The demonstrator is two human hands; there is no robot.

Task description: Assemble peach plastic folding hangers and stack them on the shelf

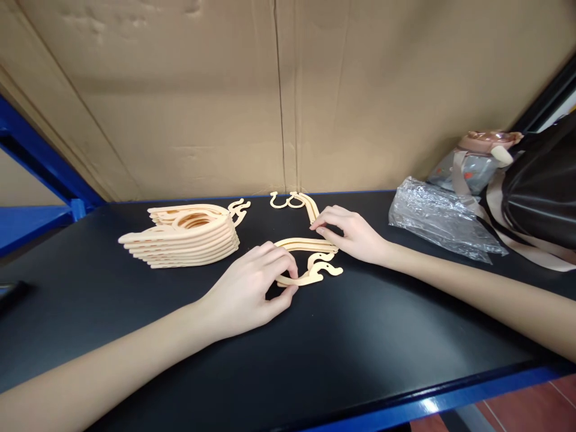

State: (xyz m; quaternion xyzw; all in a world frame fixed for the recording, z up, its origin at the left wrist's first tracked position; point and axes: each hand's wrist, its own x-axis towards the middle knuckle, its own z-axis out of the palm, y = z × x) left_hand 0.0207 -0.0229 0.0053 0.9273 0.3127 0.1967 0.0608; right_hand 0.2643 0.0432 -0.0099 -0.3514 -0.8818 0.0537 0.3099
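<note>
Cream folding hangers lie in the middle of the dark tabletop. My left hand (252,291) has its thumb and fingers closed round the near curved edge of a hanger (310,277), whose hooks point right. Part of that hanger is hidden by the fingers. Farther back, my right hand (353,234) pinches the near end of another hanger (309,205), whose hooks point left. Its wrist hovers just beyond the end of a curved hanger arm (306,243). To the left stands a neat stack of several matching hangers (193,246), with a few hooks (238,210) sticking out at its right.
A cardboard wall (202,108) rises behind the table (360,354). On the right are a crumpled clear plastic bag (436,213), a bottle (477,159) with a strap, and a black bag (544,180). Blue frame bars (40,153) stand at left.
</note>
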